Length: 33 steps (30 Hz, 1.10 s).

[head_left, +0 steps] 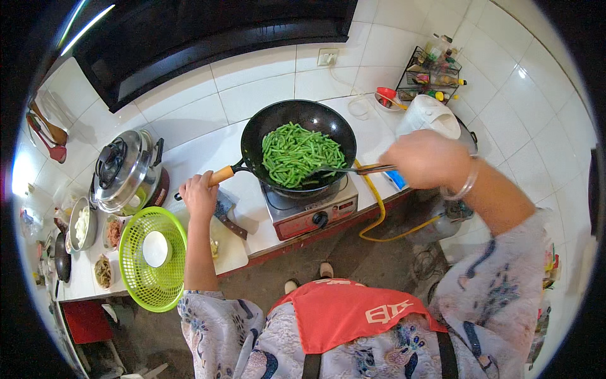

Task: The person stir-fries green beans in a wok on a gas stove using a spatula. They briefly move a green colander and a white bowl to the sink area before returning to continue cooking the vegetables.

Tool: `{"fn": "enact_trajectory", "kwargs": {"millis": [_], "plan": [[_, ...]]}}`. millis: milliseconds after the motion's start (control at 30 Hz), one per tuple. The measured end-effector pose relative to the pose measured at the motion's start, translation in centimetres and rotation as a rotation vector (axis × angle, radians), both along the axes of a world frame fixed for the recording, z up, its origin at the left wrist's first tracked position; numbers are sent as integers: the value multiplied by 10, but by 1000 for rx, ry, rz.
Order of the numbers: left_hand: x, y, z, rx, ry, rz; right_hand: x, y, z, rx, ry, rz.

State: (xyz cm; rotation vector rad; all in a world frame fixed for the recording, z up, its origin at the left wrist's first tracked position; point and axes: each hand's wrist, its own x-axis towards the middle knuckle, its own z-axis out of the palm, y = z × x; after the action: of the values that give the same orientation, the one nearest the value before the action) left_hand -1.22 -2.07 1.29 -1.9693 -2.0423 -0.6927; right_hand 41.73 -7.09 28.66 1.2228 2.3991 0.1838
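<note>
Centrally, from my remote view: wok (pixel 309 112) on stove (pixel 309 211), green beans (pixel 297 151) inside. Left hand (pixel 199 197) closed round wok's wooden handle (pixel 221 175), apparently steadying it; right hand (pixel 424 159), blurred, wrapped round spatula (pixel 341 169), blade among beans, arm raised likely to clear wok's rim. Stove stands at front of tabletop (pixel 374 136), probably for easy reach. I see white tabletop also bearing cleaver (pixel 228 216), lidded pot (pixel 126 170) farther left; green basket (pixel 154 292) holding white bowl (pixel 156 249) at front edge. White tiled walls (pixel 259 82), bottle rack (pixel 424 77) rightward, yellow hose (pixel 380 218) beside stove.
</note>
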Motion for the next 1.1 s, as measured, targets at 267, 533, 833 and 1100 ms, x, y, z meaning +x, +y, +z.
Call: {"fn": "enact_trajectory", "kwargs": {"millis": [267,533,833,1100], "plan": [[0,-5,0,17,48,-1,-31,42,-9,12,15,-41],[-5,-1,-6,76,29,-38,-10,47,-18,165,236,-151],[-1,1,-5,29,46,-15,7,15,-92,-127,359,-305],[-3,-2,-5,76,41,-19,31,-38,-33,-148,368,-377]]}}
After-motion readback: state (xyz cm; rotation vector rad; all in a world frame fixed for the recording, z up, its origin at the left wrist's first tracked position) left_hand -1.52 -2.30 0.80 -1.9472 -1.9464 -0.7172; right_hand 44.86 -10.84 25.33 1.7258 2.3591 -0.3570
